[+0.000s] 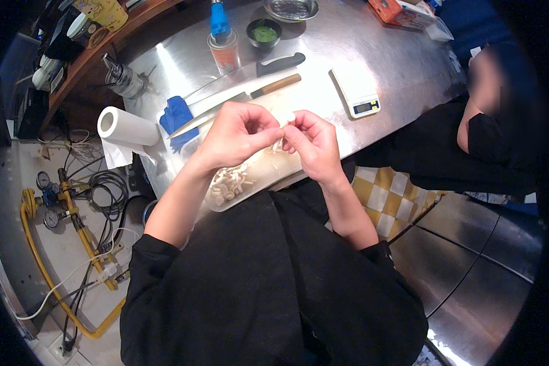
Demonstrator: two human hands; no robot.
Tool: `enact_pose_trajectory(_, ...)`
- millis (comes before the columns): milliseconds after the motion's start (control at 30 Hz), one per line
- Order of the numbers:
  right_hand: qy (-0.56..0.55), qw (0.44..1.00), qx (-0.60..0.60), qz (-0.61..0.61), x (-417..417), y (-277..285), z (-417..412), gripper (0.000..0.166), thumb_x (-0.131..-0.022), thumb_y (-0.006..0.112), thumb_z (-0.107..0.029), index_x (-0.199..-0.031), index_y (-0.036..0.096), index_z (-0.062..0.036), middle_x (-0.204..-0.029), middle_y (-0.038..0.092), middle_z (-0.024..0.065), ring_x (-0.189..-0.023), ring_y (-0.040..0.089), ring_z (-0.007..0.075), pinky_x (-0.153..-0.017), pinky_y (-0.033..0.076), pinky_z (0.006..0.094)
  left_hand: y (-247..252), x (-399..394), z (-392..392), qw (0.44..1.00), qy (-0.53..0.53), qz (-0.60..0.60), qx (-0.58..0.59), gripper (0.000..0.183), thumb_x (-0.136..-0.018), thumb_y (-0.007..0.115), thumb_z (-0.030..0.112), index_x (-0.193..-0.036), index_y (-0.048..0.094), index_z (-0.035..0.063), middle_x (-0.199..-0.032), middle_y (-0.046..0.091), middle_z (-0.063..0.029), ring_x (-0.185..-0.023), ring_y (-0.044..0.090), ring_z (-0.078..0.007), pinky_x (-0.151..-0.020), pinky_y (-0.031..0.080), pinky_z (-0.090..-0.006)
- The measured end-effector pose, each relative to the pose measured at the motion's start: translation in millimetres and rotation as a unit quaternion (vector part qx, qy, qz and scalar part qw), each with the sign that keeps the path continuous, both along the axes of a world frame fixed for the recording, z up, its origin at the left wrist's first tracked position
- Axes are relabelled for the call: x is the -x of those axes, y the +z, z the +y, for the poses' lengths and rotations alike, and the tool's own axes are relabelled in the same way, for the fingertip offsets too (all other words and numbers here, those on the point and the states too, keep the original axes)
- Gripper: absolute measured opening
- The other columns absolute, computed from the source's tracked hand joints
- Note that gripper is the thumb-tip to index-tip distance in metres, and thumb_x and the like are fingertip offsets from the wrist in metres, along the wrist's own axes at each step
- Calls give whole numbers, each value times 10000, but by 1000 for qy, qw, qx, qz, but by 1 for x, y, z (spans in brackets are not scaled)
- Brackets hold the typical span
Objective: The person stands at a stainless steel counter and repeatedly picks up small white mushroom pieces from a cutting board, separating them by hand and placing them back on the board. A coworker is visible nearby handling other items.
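Above a pale work area, my left hand [240, 137] and my right hand [318, 146] meet at the fingertips. Pinched between them is a small white mushroom [287, 119], partly covered by my fingers. Under my left forearm, a translucent plastic tray [220, 209] holds a heap of cut pale mushrooms [228, 185]. More pale bits show below my fingertips. Beyond my hands lie a knife with a wooden handle [277, 85] and another with a black handle [281, 64]. The wooden-handled knife's blade rests across a folded blue cloth [180, 122].
On the steel table [311, 50] are a digital scale [354, 89], a paper roll [130, 127], a dark bowl of green contents [264, 34], a metal bowl [293, 9] and a blue torch head on a canister [223, 48]. Another person [466, 137] is at the right. Gas pipes [75, 215] run at left.
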State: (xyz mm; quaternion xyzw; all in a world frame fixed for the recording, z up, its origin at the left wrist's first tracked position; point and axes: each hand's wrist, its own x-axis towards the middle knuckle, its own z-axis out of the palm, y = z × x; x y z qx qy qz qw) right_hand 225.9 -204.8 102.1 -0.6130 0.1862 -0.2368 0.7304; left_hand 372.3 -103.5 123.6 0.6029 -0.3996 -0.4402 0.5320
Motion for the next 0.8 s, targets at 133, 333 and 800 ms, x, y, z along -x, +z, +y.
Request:
enact_pose_trajectory(133,4,1000,-6,-16,2,0,0,78,-863,557,-46,-901,571,21,-745,575,10,-613,512,42,-550,428,185,-5,3,-2,1000,13,9,17,111,-786,666,75,-738,631,-18,-644,588,18,-595,506,-24,-530,401,-180)
enact_pose_trajectory(333,-14,999,-39,-20,6,11,-7,76,-846,602,-47,-878,595,22,-733,604,33,-598,543,55,-535,446,191,-3,-5,2,995,46,77,41,93,-780,694,67,-779,652,-16,-701,628,-11,-639,537,-43,-577,435,-195)
enact_pose_trajectory(800,-26,999,3,27,6,8,-11,142,-850,621,-99,-857,642,41,-734,622,17,-636,550,44,-561,449,191,4,10,-12,993,70,-89,17,107,-727,707,84,-761,687,-16,-680,666,-65,-628,597,-92,-588,471,-242)
